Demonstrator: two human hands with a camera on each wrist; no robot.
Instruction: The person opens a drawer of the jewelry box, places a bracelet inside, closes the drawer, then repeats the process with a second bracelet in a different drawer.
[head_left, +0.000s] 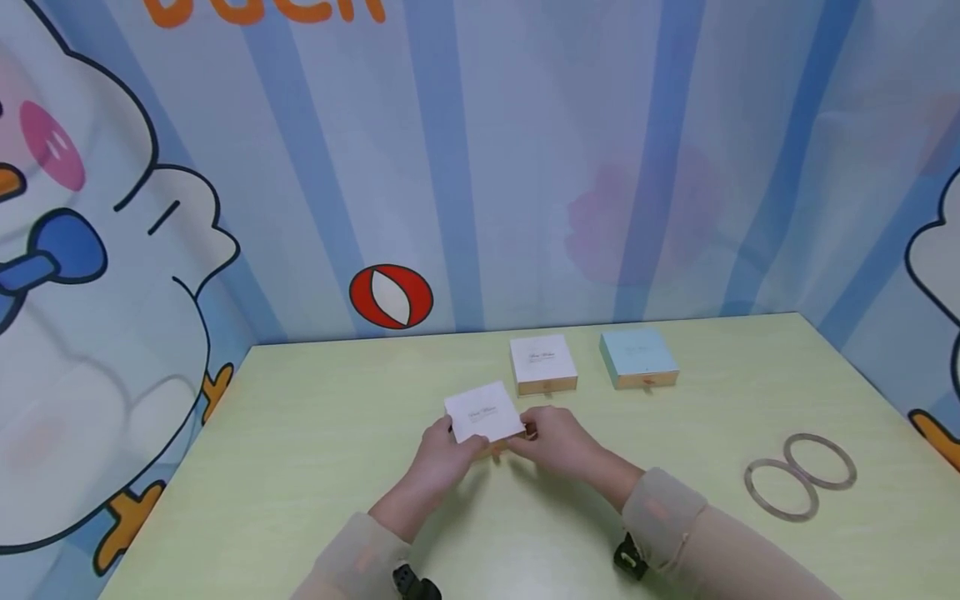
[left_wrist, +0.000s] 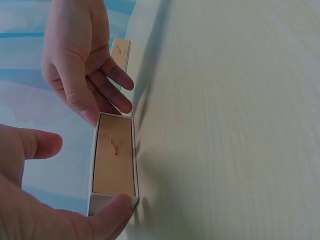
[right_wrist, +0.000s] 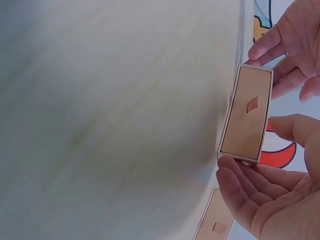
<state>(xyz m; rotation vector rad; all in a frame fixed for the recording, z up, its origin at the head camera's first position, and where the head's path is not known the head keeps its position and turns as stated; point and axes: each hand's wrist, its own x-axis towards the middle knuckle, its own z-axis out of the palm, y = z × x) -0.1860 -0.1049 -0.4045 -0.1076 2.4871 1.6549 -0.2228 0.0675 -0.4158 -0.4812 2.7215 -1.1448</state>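
Between my two hands is a small white drawer box (head_left: 483,411), with dark print on its lid and a tan drawer front with a small pull tab facing me. My left hand (head_left: 442,454) holds its left end, with one digit at the front corner. At the right end, my right hand (head_left: 561,442) grips the side with bent fingers. The tan drawer front (left_wrist: 114,155) fills the middle of the left wrist view and looks shut. In the right wrist view, fingers of the right hand (right_wrist: 280,200) curl against the near end of the box (right_wrist: 247,112).
Behind stand a second white box (head_left: 543,364) and a light blue box (head_left: 640,358), both with tan drawer fronts. Two pale rings (head_left: 782,490) lie touching at the right of the pale yellow table (head_left: 322,433). A printed blue backdrop (head_left: 510,167) rises behind the table.
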